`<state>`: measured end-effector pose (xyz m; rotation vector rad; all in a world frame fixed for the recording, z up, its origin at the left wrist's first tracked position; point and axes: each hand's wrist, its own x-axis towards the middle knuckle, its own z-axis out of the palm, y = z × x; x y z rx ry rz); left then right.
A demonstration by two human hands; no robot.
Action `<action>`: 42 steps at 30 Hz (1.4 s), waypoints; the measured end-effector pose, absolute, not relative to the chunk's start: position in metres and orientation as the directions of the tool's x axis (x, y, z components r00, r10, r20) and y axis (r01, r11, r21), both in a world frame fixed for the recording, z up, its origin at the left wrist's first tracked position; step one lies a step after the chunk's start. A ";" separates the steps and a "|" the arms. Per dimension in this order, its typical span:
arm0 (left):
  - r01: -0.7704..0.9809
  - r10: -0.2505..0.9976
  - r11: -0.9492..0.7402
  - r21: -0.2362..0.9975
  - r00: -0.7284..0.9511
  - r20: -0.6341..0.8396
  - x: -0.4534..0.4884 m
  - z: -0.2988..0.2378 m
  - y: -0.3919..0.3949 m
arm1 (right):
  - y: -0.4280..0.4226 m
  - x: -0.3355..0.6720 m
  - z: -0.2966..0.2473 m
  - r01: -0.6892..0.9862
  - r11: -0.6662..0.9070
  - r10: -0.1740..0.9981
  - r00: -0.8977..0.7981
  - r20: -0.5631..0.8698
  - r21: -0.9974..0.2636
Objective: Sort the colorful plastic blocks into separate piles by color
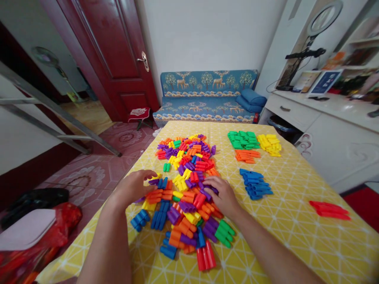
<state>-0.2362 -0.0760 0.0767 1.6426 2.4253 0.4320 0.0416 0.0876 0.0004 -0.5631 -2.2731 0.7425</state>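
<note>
A large mixed pile of plastic bullet-shaped building blocks (185, 185) in several colours spreads over the middle of the table. At its left edge is my left hand (137, 187), fingers curved and apart from the thumb, beside blue blocks (162, 183) and orange blocks (158, 195). My right hand (222, 195) rests on the pile's right side, its fingers spread over purple blocks (210, 190); no firm grip shows. Sorted by colour on the right lie green blocks (243, 140), yellow blocks (269, 144), an orange group (247, 156), a blue group (255, 184) and red blocks (329, 210).
A yellow patterned cloth covers the table (296, 244). Behind it stands a blue sofa (207, 98); a white cabinet (349, 138) is to the right. On the left are a metal ladder (59, 110), a small stool (139, 113) and a red bag (69, 221) on the floor.
</note>
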 end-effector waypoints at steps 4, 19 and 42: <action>0.856 0.949 0.257 0.448 -0.312 0.051 -0.231 0.058 -0.085 | 0.091 0.042 0.000 0.181 0.739 0.570 -0.681 0.459 -0.649; 0.876 0.900 0.186 0.446 -0.334 0.281 -0.174 0.074 0.011 | 0.090 0.044 -0.001 0.216 0.710 0.616 -0.652 0.442 -0.670; 0.662 0.878 -0.412 0.626 0.107 0.466 -0.122 0.039 0.006 | 0.086 0.048 0.004 -0.114 0.409 0.780 -0.472 0.412 -0.905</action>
